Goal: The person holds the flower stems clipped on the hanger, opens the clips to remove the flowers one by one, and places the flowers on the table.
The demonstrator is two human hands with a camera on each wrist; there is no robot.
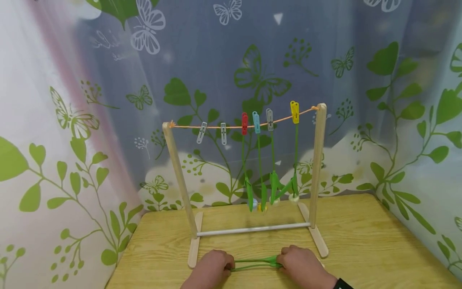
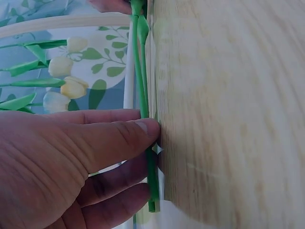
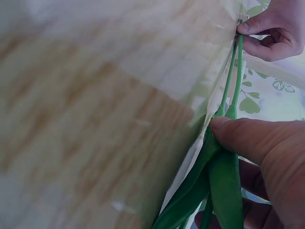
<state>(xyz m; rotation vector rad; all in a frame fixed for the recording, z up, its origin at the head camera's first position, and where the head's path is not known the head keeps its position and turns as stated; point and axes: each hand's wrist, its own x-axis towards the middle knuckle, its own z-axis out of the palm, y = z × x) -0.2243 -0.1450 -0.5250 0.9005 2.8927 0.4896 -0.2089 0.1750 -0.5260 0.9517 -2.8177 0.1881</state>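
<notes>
Two green artificial flower stems lie side by side across the front of the table, held between both hands. My left hand pinches their bare ends between thumb and fingers, as the left wrist view shows up close. At the leafy part, my right hand grips them with its thumb over the base of the green leaves. Their flower heads are hidden. Beyond the hands, several artificial tulips hang head down from a line, each by a clothespin such as the red clothespin.
The orange line runs between two wooden posts with flat feet. A white rod joins the posts low down. Two pale clothespins on the left hold nothing. Leaf-printed curtains surround the wooden table.
</notes>
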